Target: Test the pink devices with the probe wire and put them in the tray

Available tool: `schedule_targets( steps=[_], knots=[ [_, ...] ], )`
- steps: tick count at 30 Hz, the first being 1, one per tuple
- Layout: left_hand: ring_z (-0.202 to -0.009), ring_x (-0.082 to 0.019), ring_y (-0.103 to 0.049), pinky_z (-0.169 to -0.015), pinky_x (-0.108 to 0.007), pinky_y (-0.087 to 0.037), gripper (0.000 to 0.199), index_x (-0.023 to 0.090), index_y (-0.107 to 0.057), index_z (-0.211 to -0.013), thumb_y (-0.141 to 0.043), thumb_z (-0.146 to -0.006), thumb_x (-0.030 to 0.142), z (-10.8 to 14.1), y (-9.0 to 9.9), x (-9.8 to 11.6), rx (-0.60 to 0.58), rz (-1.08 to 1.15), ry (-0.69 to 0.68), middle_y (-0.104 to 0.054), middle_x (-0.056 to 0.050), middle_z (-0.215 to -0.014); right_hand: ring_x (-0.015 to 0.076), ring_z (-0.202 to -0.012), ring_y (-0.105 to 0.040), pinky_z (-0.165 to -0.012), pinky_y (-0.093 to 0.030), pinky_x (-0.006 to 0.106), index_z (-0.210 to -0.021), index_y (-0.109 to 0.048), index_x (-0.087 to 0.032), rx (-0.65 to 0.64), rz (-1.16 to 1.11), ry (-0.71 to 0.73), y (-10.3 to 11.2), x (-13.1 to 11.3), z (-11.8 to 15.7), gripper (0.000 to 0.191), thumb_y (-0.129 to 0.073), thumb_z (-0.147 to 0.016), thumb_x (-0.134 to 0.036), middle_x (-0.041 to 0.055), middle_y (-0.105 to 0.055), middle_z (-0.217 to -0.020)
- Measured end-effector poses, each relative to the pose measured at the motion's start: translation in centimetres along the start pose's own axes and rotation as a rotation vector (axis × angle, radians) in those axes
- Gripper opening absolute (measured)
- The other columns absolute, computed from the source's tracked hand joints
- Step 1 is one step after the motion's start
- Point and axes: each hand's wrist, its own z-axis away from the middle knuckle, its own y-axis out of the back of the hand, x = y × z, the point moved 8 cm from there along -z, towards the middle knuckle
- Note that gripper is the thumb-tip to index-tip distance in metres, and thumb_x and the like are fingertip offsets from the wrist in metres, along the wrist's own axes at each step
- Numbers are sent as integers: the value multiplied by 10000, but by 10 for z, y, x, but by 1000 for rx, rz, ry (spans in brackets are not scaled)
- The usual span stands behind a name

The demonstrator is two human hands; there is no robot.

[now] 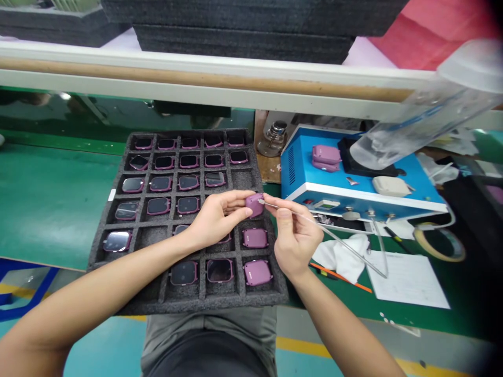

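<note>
Between the thumb and fingers of my left hand (220, 217) is a purple watch case (254, 205), its back turned up, over the right side of a dark foam tray (188, 302). My right hand (296, 235) pinches a thin clear tube (338, 239), whose tip touches or nearly touches the case. Many purple watches with dark screens, such as one at the front (220, 270), lie in the tray's compartments. Two cases, one nearer (258, 272) and one behind it (255, 238), lie back up in the right column.
A blue machine (298, 157) stands at the right, with purple cases (326, 157) and a clear cylinder (408, 120) above it. Nearby are a white cloth (346, 256), paper (406, 277), a tape roll (440, 242) and a glass bottle (273, 139). A shelf edge (196, 78) crosses behind.
</note>
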Motion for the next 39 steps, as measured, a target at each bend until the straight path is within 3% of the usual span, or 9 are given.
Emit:
schedule_targets(
  steps=[15, 39],
  knots=[
    [-1110, -244, -744, -1030, -348, -588, 442, 146, -727, -1246, -801, -830, 279, 0, 2, 1, 8, 44, -28, -756, -104, -1233, 230, -1056, -754, -946, -640, 415, -1067, -759, -225, -10, -73, 7, -2, 1, -1, 175, -603, -1004, -270, 72, -783, -1096],
    [-1113, -295, -741, -1065, -443, -567, 562, 146, -748, -1204, -874, -738, 435, -3, 8, 5, 63, -5, 72, -761, -138, -1205, 196, -1004, -765, -917, -646, 354, -1042, -746, -219, -44, -139, -2, -9, 2, -9, 171, -605, -999, -306, 73, -793, -1058]
  ],
)
